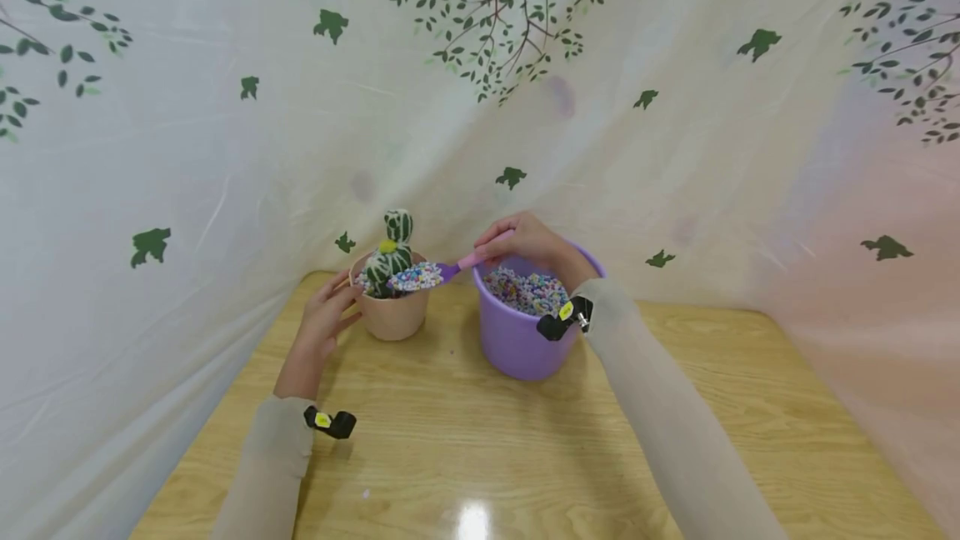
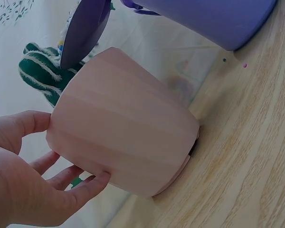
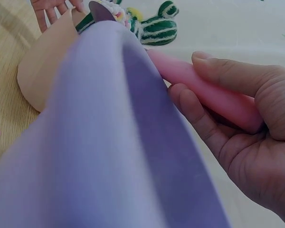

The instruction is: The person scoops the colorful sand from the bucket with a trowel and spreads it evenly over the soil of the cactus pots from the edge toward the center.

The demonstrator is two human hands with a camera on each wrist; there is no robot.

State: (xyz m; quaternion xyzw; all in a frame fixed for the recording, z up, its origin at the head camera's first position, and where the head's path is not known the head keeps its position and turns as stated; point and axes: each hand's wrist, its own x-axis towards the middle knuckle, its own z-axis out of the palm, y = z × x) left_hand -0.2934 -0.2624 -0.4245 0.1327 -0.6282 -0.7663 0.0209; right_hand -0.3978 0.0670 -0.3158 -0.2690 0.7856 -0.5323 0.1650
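Observation:
My right hand (image 1: 528, 242) grips the pink handle (image 3: 213, 92) of a small trowel with a purple blade (image 2: 85, 31). The blade carries a heap of multicoloured beads (image 1: 417, 276) over the rim of a pinkish-beige flowerpot (image 1: 393, 317). In that pot stands a green-and-white cactus (image 1: 399, 226) with a yellow flower, partly covered by the blade. On the pot's left side, the fingers of my left hand (image 1: 324, 319) touch its wall and rim, not wrapped round it. Below my right hand is a purple bucket (image 1: 517, 344) holding more of these beads.
Pot and bucket stand side by side on a wooden table (image 1: 450, 448). A few loose beads (image 2: 245, 65) lie on the tabletop near the bucket. Behind rises a pale curtain (image 1: 420, 140) printed with branches and leaves.

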